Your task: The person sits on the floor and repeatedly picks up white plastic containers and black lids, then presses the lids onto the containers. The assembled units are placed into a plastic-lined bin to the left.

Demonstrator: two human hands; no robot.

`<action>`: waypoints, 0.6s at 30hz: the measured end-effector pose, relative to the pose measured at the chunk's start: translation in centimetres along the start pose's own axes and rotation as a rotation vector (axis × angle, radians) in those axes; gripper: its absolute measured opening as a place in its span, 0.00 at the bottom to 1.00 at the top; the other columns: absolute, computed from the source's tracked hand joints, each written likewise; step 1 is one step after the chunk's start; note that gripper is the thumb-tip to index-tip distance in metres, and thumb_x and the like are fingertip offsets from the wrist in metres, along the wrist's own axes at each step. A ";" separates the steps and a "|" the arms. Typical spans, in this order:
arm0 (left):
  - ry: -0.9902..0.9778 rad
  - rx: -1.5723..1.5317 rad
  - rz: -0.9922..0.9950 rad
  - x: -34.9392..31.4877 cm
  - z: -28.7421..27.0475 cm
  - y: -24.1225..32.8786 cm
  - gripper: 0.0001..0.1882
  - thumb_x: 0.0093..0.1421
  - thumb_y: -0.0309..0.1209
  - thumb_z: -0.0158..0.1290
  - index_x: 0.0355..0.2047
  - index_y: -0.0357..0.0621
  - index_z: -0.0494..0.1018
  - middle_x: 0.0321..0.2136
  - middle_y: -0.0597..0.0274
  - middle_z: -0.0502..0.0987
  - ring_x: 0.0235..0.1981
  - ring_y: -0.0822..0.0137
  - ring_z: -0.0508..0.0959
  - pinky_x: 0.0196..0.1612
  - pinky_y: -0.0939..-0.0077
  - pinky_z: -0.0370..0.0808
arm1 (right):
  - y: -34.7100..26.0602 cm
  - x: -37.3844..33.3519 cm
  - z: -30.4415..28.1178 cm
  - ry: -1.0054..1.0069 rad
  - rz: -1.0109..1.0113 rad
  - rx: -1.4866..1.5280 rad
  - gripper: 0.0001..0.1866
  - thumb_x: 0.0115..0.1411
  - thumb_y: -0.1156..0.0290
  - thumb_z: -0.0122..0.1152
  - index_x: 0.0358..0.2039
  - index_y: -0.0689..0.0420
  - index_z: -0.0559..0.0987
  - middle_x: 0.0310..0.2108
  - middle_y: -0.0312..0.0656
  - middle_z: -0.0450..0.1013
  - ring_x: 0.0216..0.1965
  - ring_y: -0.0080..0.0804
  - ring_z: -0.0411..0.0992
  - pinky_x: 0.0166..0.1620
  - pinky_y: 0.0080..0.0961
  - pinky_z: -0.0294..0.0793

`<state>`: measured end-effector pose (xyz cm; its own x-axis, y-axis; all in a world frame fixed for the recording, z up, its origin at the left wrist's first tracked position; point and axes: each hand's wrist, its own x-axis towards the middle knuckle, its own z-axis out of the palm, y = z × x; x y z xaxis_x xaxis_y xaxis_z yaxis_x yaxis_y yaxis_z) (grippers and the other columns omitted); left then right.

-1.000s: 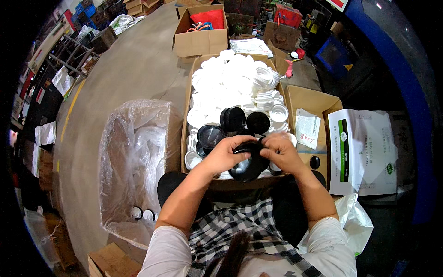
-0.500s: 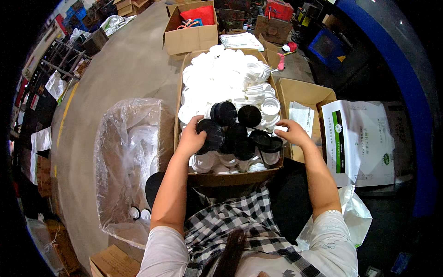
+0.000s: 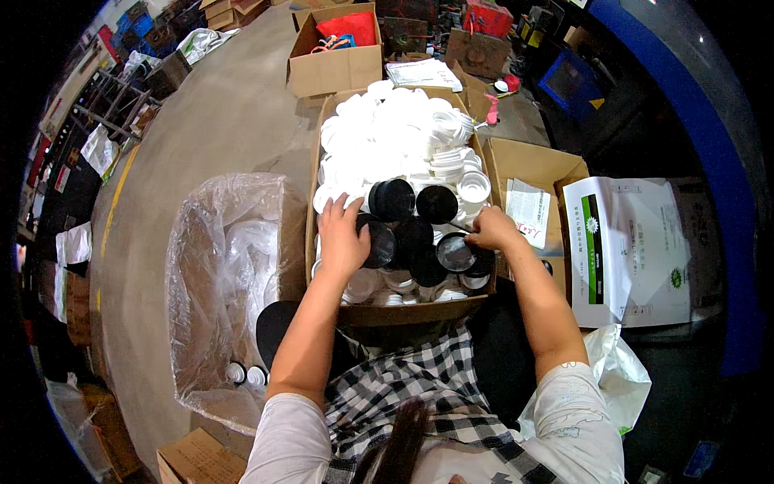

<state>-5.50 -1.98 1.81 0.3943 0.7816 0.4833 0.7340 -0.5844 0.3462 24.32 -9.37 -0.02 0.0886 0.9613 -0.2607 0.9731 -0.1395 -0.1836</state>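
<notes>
A carton (image 3: 403, 313) in front of me holds a heap of white plastic lids (image 3: 387, 137), with several black round lids (image 3: 414, 239) lying on its near part. My left hand (image 3: 342, 235) is over the carton's left side, fingers spread, the thumb against the edge of a black lid (image 3: 377, 248). At the right, my right hand (image 3: 495, 229) has its fingers closed at the upper rim of another black lid (image 3: 456, 253), which is tilted and looks greyish. A thin dark strip shows just beside those fingertips; its kind is unclear.
To the left stands a box lined with clear plastic (image 3: 222, 282), with some white pieces inside. An open carton (image 3: 536, 153) with a printed sheet sits on the right, next to a white printed box (image 3: 625, 250). Farther off is a carton with red contents (image 3: 334, 73).
My right hand has moved left and closed at a black lid, which now faces up more. My left hand has shifted slightly, its fingers more spread over the left lids.
</notes>
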 end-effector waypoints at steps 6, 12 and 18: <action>-0.114 -0.849 -0.116 -0.4 -0.3 4.0 0.17 0.49 0.28 0.58 0.40 0.39 0.71 0.38 0.54 0.73 0.44 0.60 0.71 0.44 0.70 0.68 | -2.2 -3.1 -3.3 0.022 -0.118 0.676 0.16 0.53 0.60 0.58 0.20 0.61 0.73 0.16 0.34 0.66 0.20 0.26 0.63 0.24 0.25 0.61; -0.631 -1.321 -0.312 -1.5 1.2 6.4 0.22 0.54 0.30 0.55 0.48 0.37 0.65 0.37 0.57 0.73 0.38 0.70 0.72 0.38 0.77 0.72 | -7.2 -4.9 -4.8 0.198 -0.244 1.259 0.10 0.55 0.67 0.59 0.23 0.59 0.72 0.18 0.26 0.63 0.23 0.13 0.59 0.25 0.14 0.59; -0.546 -1.374 -0.357 -1.0 -0.5 6.0 0.12 0.56 0.24 0.50 0.41 0.36 0.69 0.28 0.67 0.74 0.28 0.77 0.71 0.31 0.82 0.71 | -8.4 -5.0 -5.3 0.407 -0.309 1.137 0.09 0.51 0.75 0.60 0.33 0.58 0.72 0.18 0.29 0.65 0.21 0.12 0.61 0.25 0.12 0.61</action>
<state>-1.76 -6.36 3.86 0.6892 0.7241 -0.0254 -0.1148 0.1438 0.9829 16.82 -11.75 7.86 0.1462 0.9657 0.2145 0.2470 0.1743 -0.9532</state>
